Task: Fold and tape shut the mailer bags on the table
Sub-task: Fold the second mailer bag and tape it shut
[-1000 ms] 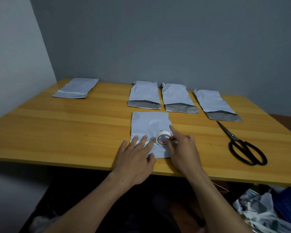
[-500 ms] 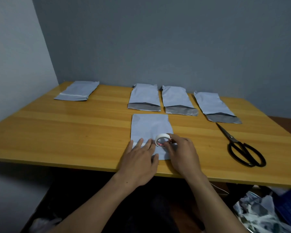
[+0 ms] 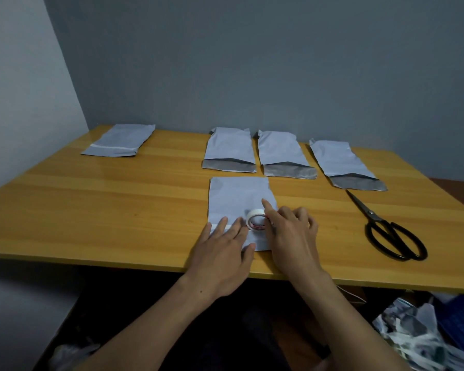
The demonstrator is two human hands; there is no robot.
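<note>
Wooden table [image 3: 91, 210], grey-blue back wall [image 3: 252, 62], paler left wall [image 3: 16, 89], dim light

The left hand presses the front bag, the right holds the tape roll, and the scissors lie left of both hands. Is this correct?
No: the head view shows the scissors right of both, past the right hand. The rest is correct.

Black scissors [image 3: 371, 213] lying flat, right side; crumpled wrappings [image 3: 413, 333] lower right; grey wall [image 3: 252, 62] behind.
</note>
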